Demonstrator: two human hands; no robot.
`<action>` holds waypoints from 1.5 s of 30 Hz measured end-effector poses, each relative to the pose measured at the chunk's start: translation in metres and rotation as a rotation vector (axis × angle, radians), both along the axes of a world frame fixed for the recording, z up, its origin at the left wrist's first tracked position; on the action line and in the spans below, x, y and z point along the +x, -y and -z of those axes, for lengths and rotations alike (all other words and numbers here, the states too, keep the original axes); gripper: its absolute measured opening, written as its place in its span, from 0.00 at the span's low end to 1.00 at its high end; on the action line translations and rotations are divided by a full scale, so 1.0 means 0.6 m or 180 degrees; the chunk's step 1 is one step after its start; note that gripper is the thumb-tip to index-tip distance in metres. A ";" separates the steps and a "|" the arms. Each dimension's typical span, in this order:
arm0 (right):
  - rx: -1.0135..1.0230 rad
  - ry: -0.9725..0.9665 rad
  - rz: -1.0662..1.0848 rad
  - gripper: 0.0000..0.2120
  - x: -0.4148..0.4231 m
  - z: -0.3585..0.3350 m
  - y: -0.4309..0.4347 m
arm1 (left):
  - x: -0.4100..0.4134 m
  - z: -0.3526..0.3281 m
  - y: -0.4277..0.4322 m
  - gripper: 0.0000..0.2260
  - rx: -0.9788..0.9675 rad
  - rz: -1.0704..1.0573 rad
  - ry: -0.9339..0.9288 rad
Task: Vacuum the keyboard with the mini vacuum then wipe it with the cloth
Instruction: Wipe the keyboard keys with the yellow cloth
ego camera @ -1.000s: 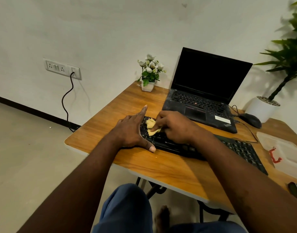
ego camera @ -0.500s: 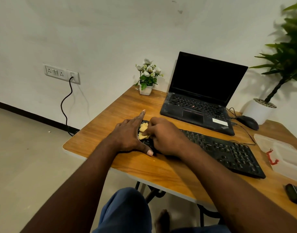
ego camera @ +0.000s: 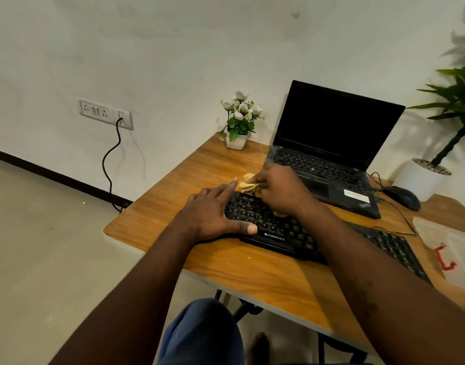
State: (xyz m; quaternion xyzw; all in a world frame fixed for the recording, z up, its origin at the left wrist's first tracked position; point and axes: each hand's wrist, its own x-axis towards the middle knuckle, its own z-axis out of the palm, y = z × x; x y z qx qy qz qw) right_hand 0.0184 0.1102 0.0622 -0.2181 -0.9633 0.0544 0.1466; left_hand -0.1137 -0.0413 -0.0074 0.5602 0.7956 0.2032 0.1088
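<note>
right hand grips cloth on keyboard; left hand flat, steadying it.

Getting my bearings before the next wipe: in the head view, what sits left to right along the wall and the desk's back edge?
In order: wall socket → small flower pot → laptop → white planter. The mouse overlaps the planter, so I leave it out.
</note>
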 end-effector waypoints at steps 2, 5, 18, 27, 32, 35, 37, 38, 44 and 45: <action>0.0063 0.0227 -0.0424 0.16 -0.011 0.013 0.019 | 0.001 0.000 0.002 0.61 -0.0088 0.0059 -0.0091; 0.0166 0.0369 -0.0393 0.16 0.000 0.012 0.007 | 0.002 0.002 0.003 0.63 -0.0105 0.0076 -0.0161; -0.0169 0.0596 -0.0644 0.16 0.068 0.001 0.035 | 0.000 0.001 0.003 0.68 -0.0139 0.0108 -0.0239; -0.0768 0.0917 -0.0861 0.13 0.151 -0.010 0.071 | 0.004 -0.003 0.002 0.65 -0.0182 0.0068 -0.0300; -0.1246 -0.0271 0.0051 0.11 0.152 -0.019 0.011 | 0.011 -0.015 -0.003 0.67 -0.0175 0.0269 0.0294; -0.0540 -0.0517 0.0663 0.13 0.112 -0.011 -0.029 | 0.022 -0.028 -0.017 0.64 -0.0212 0.0171 0.0503; -0.0208 -0.0328 0.0833 0.15 0.081 -0.005 -0.038 | 0.028 -0.026 -0.025 0.61 -0.0091 0.0078 0.0527; -0.0109 -0.0161 0.0782 0.15 0.067 -0.001 -0.037 | 0.029 -0.022 -0.026 0.59 0.0039 0.0007 0.0580; 0.0559 0.0558 0.0251 0.19 0.034 0.022 0.000 | 0.032 -0.009 -0.025 0.50 0.0409 -0.0283 0.0556; 0.0714 0.0552 0.0185 0.18 0.036 0.022 0.006 | 0.035 -0.012 -0.025 0.47 0.0450 -0.0311 0.0594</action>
